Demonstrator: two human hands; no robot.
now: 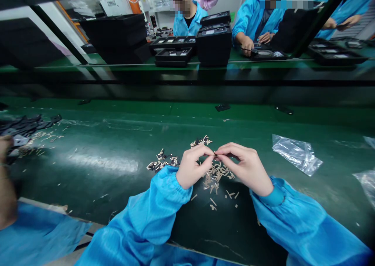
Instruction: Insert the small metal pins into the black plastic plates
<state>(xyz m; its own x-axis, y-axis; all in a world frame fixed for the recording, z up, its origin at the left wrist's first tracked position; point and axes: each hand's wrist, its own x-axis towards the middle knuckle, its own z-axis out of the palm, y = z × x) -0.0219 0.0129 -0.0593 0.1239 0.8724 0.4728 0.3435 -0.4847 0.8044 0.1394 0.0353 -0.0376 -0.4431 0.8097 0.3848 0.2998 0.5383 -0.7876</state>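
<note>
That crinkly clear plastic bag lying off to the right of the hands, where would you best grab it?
The clear plastic bag lies flat and crumpled on the green belt, with nothing on it. Probably best to come from above and pinch a raised wrinkle near its nearer edge; the right hand is closest, though it is pinching a small piece against the left hand.

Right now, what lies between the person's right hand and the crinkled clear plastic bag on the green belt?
Head view: bare green belt separates right hand from clear plastic bag.

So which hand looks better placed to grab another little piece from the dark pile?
Probably the left hand. The heap of small dark and tan parts lies just beside it on the green belt. The right hand sits farther off. Both pinch one tiny piece.
</note>
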